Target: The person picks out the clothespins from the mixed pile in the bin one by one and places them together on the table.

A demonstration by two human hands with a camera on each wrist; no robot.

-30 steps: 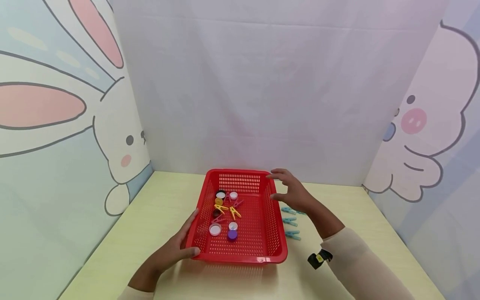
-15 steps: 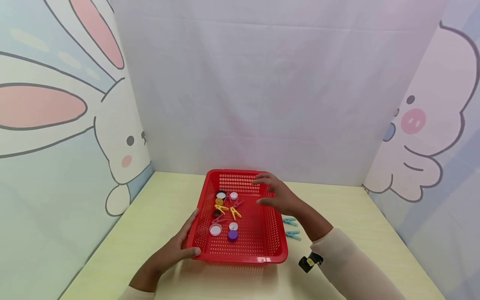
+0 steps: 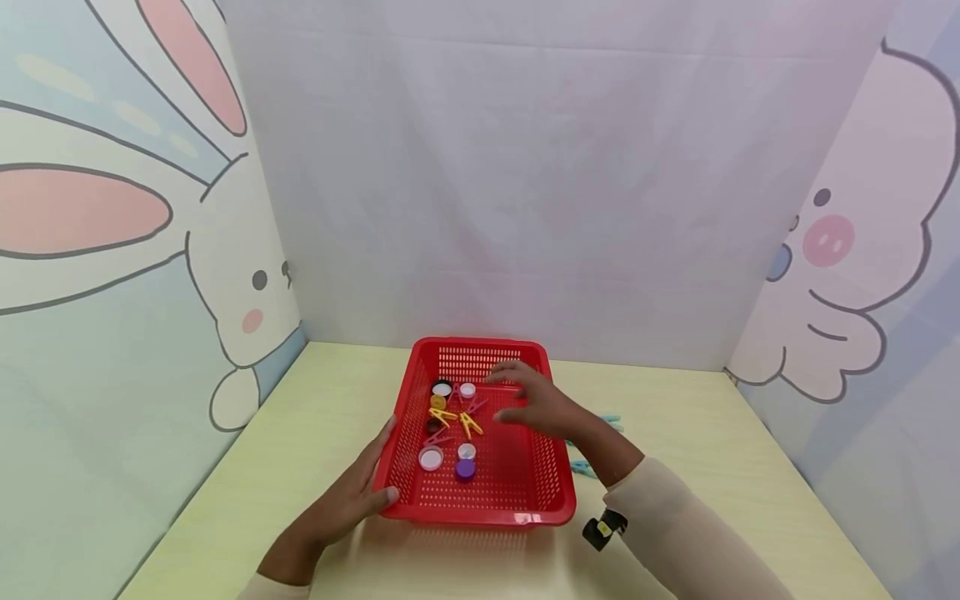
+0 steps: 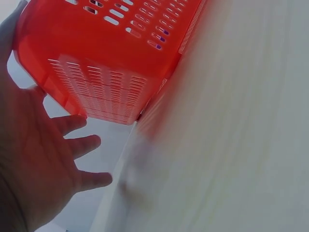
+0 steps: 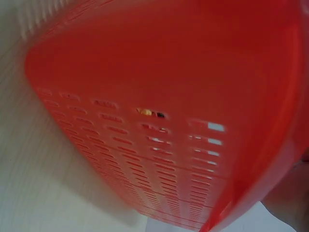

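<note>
A red perforated plastic basket point(image 3: 517, 518) stands in front of me. My left hand point(image 3: 348, 493) rests at its left side, thumb on the near-left rim; in the left wrist view the left fingers point(image 4: 82, 145) are spread and straight. My right hand point(image 3: 536, 404) reaches over the right rim into the basket's space, fingers and thumb apart with nothing between them. Yellow clothespins point(image 3: 470, 425), pink clothespins point(image 3: 477, 405) and bottle caps lie inside, mostly to the left, including a purple cap point(image 3: 465, 470) and a white cap point(image 3: 431, 458). The basket wall point(image 5: 145, 72) fills the right wrist view.
Teal clothespins point(image 3: 582, 468) lie on the pale yellow table point(image 3: 690, 483) right of the basket, partly hidden under my right forearm. A pale curtain point(image 3: 495, 183) hangs behind, and cartoon-printed panels point(image 3: 240, 317) stand at both sides.
My right hand has moved left, from above the basket's right rim to over its inside, covering some teal clothespins with the forearm. My left hand and the basket stay in place.
</note>
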